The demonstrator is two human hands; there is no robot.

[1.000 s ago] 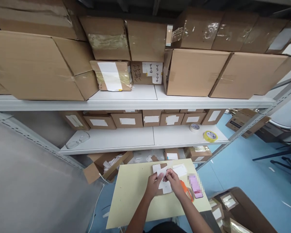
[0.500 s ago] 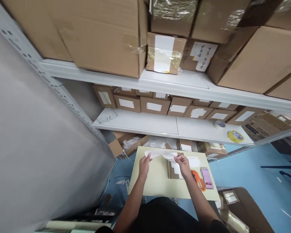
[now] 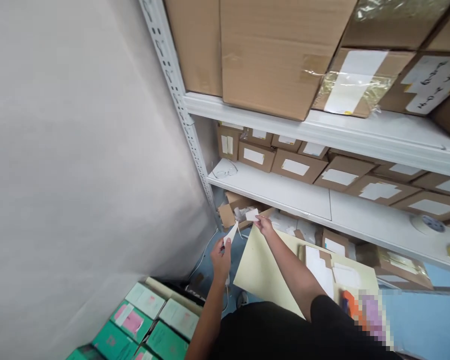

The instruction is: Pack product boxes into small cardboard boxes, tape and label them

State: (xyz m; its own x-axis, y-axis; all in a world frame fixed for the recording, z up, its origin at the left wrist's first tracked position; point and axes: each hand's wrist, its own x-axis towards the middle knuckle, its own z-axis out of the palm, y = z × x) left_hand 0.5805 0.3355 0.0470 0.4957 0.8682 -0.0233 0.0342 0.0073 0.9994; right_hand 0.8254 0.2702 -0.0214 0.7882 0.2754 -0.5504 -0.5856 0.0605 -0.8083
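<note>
My left hand point(image 3: 221, 259) is closed on a narrow white piece of paper point(image 3: 231, 234), which points up and to the right. A smaller white paper slip point(image 3: 252, 215) is pinched in the fingers of my right hand point(image 3: 264, 226). The two pieces are apart from each other. Just beyond my right hand, an open cardboard box point(image 3: 227, 216) with whitish scraps in it stands below the shelf. Both hands are off the far left corner of the pale yellow table point(image 3: 264, 265). On the table lies a cardboard box with a white label point(image 3: 318, 270).
A white sheet point(image 3: 345, 275) and a blurred orange tool point(image 3: 354, 310) lie on the table's right part. The shelf point(image 3: 277, 192) holds glasses point(image 3: 225, 172), a tape roll point(image 3: 428, 224) and labelled boxes. Green boxes point(image 3: 135, 315) stand lower left, beside the grey wall point(image 3: 78, 150).
My view has turned left. Both hands have moved from above the table to beyond its left corner, near the open box. The white paper now shows as two separate pieces, one per hand.
</note>
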